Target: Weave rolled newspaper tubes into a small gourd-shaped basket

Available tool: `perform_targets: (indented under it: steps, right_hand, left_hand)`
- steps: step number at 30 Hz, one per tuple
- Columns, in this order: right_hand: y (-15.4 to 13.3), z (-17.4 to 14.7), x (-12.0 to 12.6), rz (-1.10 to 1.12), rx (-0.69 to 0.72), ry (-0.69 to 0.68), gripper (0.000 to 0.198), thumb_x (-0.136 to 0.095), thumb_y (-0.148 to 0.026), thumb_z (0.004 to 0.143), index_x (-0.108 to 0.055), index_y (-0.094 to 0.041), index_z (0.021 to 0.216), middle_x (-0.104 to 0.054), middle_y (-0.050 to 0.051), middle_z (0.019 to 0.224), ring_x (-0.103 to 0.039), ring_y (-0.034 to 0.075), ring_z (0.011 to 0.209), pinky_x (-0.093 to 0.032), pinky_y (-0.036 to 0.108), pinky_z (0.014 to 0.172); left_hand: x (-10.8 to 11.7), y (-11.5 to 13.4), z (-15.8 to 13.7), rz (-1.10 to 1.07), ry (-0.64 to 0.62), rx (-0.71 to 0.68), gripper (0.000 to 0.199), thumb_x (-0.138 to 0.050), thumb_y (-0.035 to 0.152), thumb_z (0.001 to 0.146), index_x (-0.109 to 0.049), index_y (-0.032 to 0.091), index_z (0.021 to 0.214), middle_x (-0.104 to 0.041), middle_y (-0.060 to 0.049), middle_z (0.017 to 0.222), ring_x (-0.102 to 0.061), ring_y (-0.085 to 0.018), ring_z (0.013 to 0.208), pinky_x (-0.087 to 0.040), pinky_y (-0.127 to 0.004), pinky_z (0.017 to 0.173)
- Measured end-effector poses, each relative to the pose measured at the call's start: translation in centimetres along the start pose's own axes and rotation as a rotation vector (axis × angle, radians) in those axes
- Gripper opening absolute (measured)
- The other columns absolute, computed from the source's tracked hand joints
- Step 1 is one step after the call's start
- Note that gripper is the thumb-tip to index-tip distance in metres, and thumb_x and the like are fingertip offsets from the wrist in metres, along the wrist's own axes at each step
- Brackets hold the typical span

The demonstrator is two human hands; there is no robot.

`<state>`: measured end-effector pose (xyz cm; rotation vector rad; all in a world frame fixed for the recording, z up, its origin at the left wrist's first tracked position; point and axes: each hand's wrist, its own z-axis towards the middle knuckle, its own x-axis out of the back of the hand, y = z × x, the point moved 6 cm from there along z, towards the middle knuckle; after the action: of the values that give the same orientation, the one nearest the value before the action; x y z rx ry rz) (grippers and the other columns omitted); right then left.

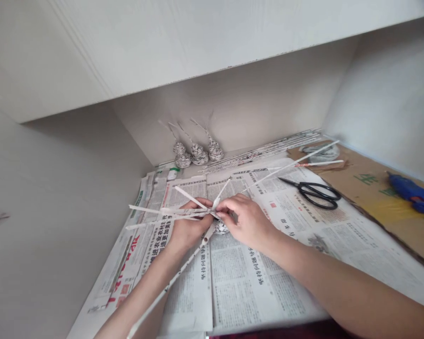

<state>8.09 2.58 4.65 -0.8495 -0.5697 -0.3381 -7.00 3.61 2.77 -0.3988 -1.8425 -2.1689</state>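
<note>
A partly woven newspaper piece (221, 228) shows its rounded, speckled body under my fingers. Rolled paper tubes (169, 212) fan out from its top to the left, away from me and to the upper right. One long tube (185, 263) slants down past my left forearm. My left hand (190, 227) is closed around the piece and the base of the tubes. On the other side my right hand (249, 220) is closed, thumb and forefinger pinching a paper tube where the tubes meet. The fingers hide much of the woven body.
Newspaper sheets (233, 292) cover the work surface. Several gourd-shaped woven pieces (199, 153) stand at the back wall beside a bundle of paper tubes (261, 153). Black-handled scissors (314, 194) lie to the right. A blue glue gun (410, 190) rests on cardboard (360, 188).
</note>
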Motion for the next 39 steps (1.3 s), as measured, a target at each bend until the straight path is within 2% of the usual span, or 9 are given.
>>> perform_targets:
  steps: [6,9,12,19,24,29,32,36,39]
  right_hand:
    - [-0.4,0.0,-0.1,0.084,0.025,-0.011,0.017,-0.060,-0.012,0.079,-0.064,-0.021,0.093,-0.066,0.002,0.087,-0.057,0.017,0.087,-0.043,0.030,0.080]
    - [0.2,0.1,-0.1,0.160,-0.098,-0.033,0.014,-0.058,-0.012,0.079,-0.064,-0.022,0.087,-0.065,-0.001,0.079,-0.058,0.014,0.076,-0.044,0.027,0.072]
    - [1.2,0.1,-0.3,0.273,-0.256,-0.047,0.006,-0.056,-0.023,0.084,-0.062,-0.021,0.084,-0.062,-0.003,0.071,-0.055,0.011,0.062,-0.042,0.023,0.059]
    - [2.6,-0.1,-0.7,0.364,-0.379,-0.063,0.029,-0.049,-0.043,0.089,-0.057,-0.019,0.073,-0.054,-0.003,0.062,-0.047,0.009,0.052,-0.035,0.021,0.048]
    - [2.6,0.0,-0.8,0.391,-0.403,-0.062,0.020,-0.052,-0.037,0.086,-0.059,-0.020,0.079,-0.061,-0.002,0.068,-0.054,0.010,0.056,-0.039,0.021,0.050]
    - [2.9,-0.2,-0.5,0.275,-0.470,-0.023,0.008,-0.057,-0.028,0.078,-0.060,-0.021,0.077,-0.061,-0.003,0.064,-0.055,0.011,0.055,-0.041,0.022,0.052]
    - [4.0,-0.4,-0.9,0.287,-0.521,-0.014,0.007,-0.057,-0.027,0.077,-0.061,-0.021,0.078,-0.059,-0.004,0.061,-0.054,0.011,0.053,-0.040,0.022,0.049]
    - [5.8,-0.3,-1.8,0.536,-0.623,0.022,0.012,-0.063,-0.027,0.073,-0.063,-0.019,0.082,-0.060,-0.002,0.064,-0.052,0.009,0.052,-0.039,0.021,0.046]
    - [6.4,-0.3,-2.6,0.800,-0.755,0.018,0.023,-0.070,-0.037,0.070,-0.061,-0.016,0.075,-0.057,-0.002,0.059,-0.045,0.007,0.044,-0.030,0.019,0.036]
  left_hand:
    - [-0.3,0.6,-0.4,-0.044,-0.013,-0.112,0.021,-0.067,0.018,0.070,-0.063,0.015,0.091,-0.068,-0.002,0.080,-0.062,-0.013,0.071,-0.049,-0.022,0.065]
    - [-0.5,0.1,-0.3,-0.093,-0.020,-0.072,0.024,-0.069,0.023,0.070,-0.061,0.016,0.092,-0.066,-0.001,0.074,-0.061,-0.013,0.064,-0.048,-0.021,0.058]
    - [-0.6,-0.3,-0.2,-0.105,-0.011,-0.068,0.023,-0.068,0.021,0.070,-0.059,0.015,0.091,-0.066,-0.001,0.075,-0.062,-0.013,0.065,-0.048,-0.022,0.059]
    - [-0.7,0.1,-0.2,-0.006,-0.056,-0.118,0.008,-0.062,0.017,0.073,-0.066,0.015,0.080,-0.069,-0.003,0.078,-0.064,-0.016,0.072,-0.050,-0.024,0.067]
    - [-0.6,0.4,-0.3,-0.017,-0.046,-0.110,0.007,-0.063,0.019,0.073,-0.067,0.015,0.078,-0.069,-0.003,0.076,-0.063,-0.015,0.070,-0.049,-0.023,0.064]
    - [-0.6,-0.2,-0.1,-0.113,-0.013,-0.021,0.026,-0.069,0.022,0.069,-0.063,0.015,0.093,-0.069,-0.001,0.075,-0.063,-0.014,0.064,-0.048,-0.022,0.058]
    - [-0.8,0.0,-0.1,-0.038,-0.049,-0.017,0.017,-0.068,0.022,0.071,-0.069,0.015,0.086,-0.071,-0.003,0.077,-0.064,-0.015,0.067,-0.050,-0.023,0.061]
    - [-0.5,0.8,-0.1,0.055,-0.002,-0.123,0.010,-0.067,0.021,0.073,-0.073,0.015,0.079,-0.072,-0.005,0.078,-0.066,-0.017,0.072,-0.051,-0.028,0.068]
    - [-0.5,1.1,-0.1,0.096,-0.017,-0.233,0.010,-0.066,0.022,0.076,-0.074,0.017,0.080,-0.073,-0.006,0.081,-0.066,-0.019,0.078,-0.052,-0.032,0.077]
